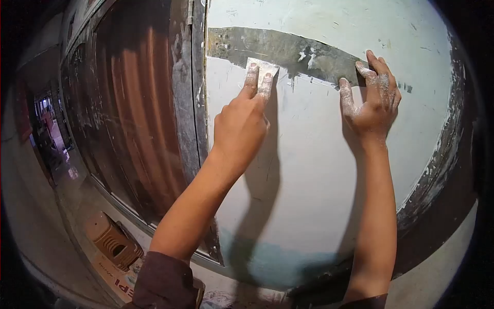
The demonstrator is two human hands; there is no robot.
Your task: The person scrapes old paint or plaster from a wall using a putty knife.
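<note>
My left hand (242,121) presses a small, flat, white-dusted square piece (265,68) against the wall with two outstretched fingers. Its material is hidden under the dust. The piece sits at the lower edge of a mottled dark grey strip (293,49) that runs across the white wall panel (303,154). At the strip's right end my right hand (371,100) rests with fingers apart, fingertips at the surface and nothing in its grasp. White powder coats the fingers of both hands.
To the left stands a dark brown wooden door or shutter (139,103) with a worn frame. A brown plastic stool (113,242) and a printed cardboard piece (110,275) lie low on the left. A dark, paint-flecked border (437,159) edges the panel's right side.
</note>
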